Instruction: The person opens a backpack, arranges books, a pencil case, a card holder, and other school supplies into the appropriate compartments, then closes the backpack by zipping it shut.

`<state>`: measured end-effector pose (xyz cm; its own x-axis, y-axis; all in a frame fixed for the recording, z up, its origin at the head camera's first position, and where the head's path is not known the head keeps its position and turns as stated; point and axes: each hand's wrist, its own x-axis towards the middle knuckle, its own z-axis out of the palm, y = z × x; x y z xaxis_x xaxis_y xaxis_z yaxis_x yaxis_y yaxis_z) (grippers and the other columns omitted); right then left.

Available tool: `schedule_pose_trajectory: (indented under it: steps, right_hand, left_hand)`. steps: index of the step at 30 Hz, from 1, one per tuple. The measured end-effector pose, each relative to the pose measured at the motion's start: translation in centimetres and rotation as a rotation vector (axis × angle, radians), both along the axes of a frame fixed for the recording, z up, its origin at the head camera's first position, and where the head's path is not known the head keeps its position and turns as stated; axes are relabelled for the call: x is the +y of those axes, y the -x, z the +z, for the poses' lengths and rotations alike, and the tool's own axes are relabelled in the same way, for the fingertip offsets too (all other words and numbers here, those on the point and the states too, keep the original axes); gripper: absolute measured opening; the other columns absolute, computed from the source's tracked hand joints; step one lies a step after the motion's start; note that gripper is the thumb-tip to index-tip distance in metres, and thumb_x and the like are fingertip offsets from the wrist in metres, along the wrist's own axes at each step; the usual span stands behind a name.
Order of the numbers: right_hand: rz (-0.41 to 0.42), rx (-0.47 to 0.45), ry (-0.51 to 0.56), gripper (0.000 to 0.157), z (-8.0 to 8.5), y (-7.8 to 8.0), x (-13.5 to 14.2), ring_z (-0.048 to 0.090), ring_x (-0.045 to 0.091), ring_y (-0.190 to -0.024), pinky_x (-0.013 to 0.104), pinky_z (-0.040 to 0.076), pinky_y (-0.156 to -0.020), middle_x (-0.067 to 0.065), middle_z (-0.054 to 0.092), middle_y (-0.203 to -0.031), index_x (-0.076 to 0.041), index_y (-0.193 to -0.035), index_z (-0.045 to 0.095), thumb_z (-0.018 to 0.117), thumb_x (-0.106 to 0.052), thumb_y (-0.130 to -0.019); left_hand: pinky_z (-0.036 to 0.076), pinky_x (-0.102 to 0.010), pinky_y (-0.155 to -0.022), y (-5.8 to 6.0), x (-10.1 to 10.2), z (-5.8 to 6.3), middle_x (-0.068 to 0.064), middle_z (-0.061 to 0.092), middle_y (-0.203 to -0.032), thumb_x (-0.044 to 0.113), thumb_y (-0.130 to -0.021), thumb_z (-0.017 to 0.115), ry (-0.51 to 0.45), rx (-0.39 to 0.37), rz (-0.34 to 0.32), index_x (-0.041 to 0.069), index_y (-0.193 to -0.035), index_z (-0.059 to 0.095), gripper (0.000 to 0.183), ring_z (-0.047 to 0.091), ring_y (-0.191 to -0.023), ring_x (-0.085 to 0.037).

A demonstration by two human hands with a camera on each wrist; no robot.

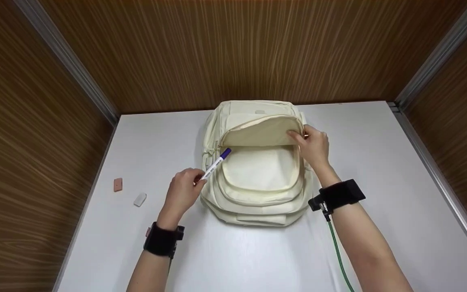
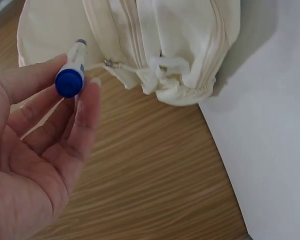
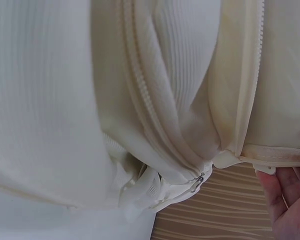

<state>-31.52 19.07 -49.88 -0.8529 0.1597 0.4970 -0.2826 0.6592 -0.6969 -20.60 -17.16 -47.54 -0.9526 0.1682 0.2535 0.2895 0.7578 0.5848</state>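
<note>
A cream backpack lies on the white table with its front pocket unzipped and the flap folded up. My right hand pinches the flap's right edge between thumb and fingers; the right wrist view shows the hand at the zippered edge. My left hand pinches a white marker with a purple-blue cap by its lower end. The cap points up toward the pocket opening, over the bag's left side. In the left wrist view the marker's blue end faces the camera, between thumb and fingers.
On the table's left side lie a pink eraser-like block and a small whitish-grey piece. Wood-grain panels stand behind and at both sides. A green cable runs down from the right wrist strap.
</note>
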Motion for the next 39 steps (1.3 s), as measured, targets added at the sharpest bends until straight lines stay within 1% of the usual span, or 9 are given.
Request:
schedule_pose_trajectory:
  steps: [3, 7, 12, 17, 21, 26, 29, 34, 39]
  right_hand:
    - [-0.002, 0.007, 0.0, 0.035, 0.0, 0.0, -0.1, 0.062, 0.023, -0.057, 0.036, 0.041, -0.052, 0.008, 0.069, -0.064, -0.004, -0.067, 0.062, 0.081, -0.03, -0.081]
    - [-0.008, 0.024, -0.011, 0.037, 0.0, -0.1, -0.1, 0.056, 0.014, -0.052, 0.03, 0.038, -0.05, 0.005, 0.067, -0.06, -0.005, -0.064, 0.06, 0.082, -0.03, -0.08]
    - [-0.004, 0.05, -0.01, 0.037, 0.0, -0.2, -0.1, 0.054, 0.009, -0.052, 0.021, 0.035, -0.048, 0.004, 0.067, -0.059, -0.005, -0.064, 0.06, 0.082, -0.03, -0.079]
    - [0.007, 0.055, 0.006, 0.034, -0.1, -0.3, -0.2, 0.058, 0.014, -0.053, 0.016, 0.034, -0.049, 0.005, 0.068, -0.061, -0.004, -0.066, 0.063, 0.082, -0.029, -0.079]
    - [0.018, 0.032, 0.033, 0.031, 0.0, -0.6, -0.2, 0.065, 0.02, -0.059, 0.013, 0.036, -0.051, 0.007, 0.07, -0.066, -0.003, -0.069, 0.065, 0.082, -0.028, -0.08]
    - [0.026, 0.032, 0.055, 0.029, 0.0, -0.6, -0.1, 0.067, 0.023, -0.061, 0.013, 0.037, -0.052, 0.008, 0.071, -0.068, -0.003, -0.071, 0.067, 0.082, -0.026, -0.08]
    - [0.022, 0.04, 0.059, 0.029, 0.0, -0.7, -0.1, 0.065, 0.021, -0.059, 0.013, 0.037, -0.051, 0.009, 0.07, -0.067, -0.002, -0.072, 0.068, 0.082, -0.026, -0.08]
    - [0.023, 0.022, 0.049, 0.029, 0.0, -0.9, -0.1, 0.063, 0.018, -0.058, 0.016, 0.036, -0.051, 0.008, 0.07, -0.067, -0.003, -0.073, 0.068, 0.081, -0.028, -0.081]
    - [0.025, 0.028, 0.038, 0.029, -0.3, -1.0, -0.1, 0.063, 0.02, -0.058, 0.017, 0.037, -0.051, 0.008, 0.07, -0.067, -0.003, -0.072, 0.067, 0.081, -0.028, -0.081]
  left_hand:
    - [0.054, -0.034, -0.06, 0.5, 1.1, -0.5, -0.01, 0.069, -0.083, 0.003, -0.084, 0.075, 0.025, 0.095, -0.035, -0.001, -0.096, 0.073, 0.013, 0.066, -0.072, -0.022]
    - [0.054, -0.038, -0.058, 1.2, 2.7, -1.3, -0.009, 0.069, -0.082, 0.008, -0.085, 0.075, 0.085, 0.215, -0.035, 0.0, -0.094, 0.073, 0.013, 0.067, -0.067, -0.023]
    - [0.055, -0.038, -0.058, 2.1, 4.5, -2.0, -0.01, 0.067, -0.081, 0.009, -0.085, 0.076, 0.074, 0.271, -0.039, 0.0, -0.092, 0.073, 0.012, 0.067, -0.067, -0.025]
    - [0.056, -0.034, -0.063, 2.9, 5.9, -2.2, -0.011, 0.065, -0.083, 0.013, -0.085, 0.078, 0.039, 0.239, -0.056, -0.001, -0.092, 0.073, 0.016, 0.067, -0.072, -0.025]
    - [0.056, -0.031, -0.069, 3.2, 6.6, -2.0, -0.015, 0.064, -0.091, 0.014, -0.085, 0.076, 0.024, 0.172, -0.106, -0.003, -0.102, 0.073, 0.025, 0.067, -0.08, -0.026]
    - [0.054, -0.036, -0.084, 4.0, 6.8, -1.6, -0.02, 0.063, -0.107, 0.003, -0.089, 0.07, 0.004, 0.059, -0.201, -0.008, -0.117, 0.066, 0.03, 0.065, -0.098, -0.032]
    - [0.053, -0.038, -0.087, 4.7, 6.8, -1.6, -0.02, 0.064, -0.108, 0.003, -0.088, 0.072, -0.013, 0.021, -0.193, -0.008, -0.115, 0.067, 0.029, 0.064, -0.1, -0.033]
    - [0.054, -0.036, -0.079, 5.7, 7.1, -2.2, -0.016, 0.068, -0.098, 0.006, -0.083, 0.077, -0.019, 0.047, -0.105, -0.004, -0.102, 0.071, 0.022, 0.066, -0.09, -0.029]
    - [0.055, -0.036, -0.077, 5.9, 7.2, -2.8, -0.014, 0.069, -0.093, 0.006, -0.083, 0.077, -0.006, 0.125, -0.096, -0.002, -0.096, 0.071, 0.016, 0.067, -0.086, -0.029]
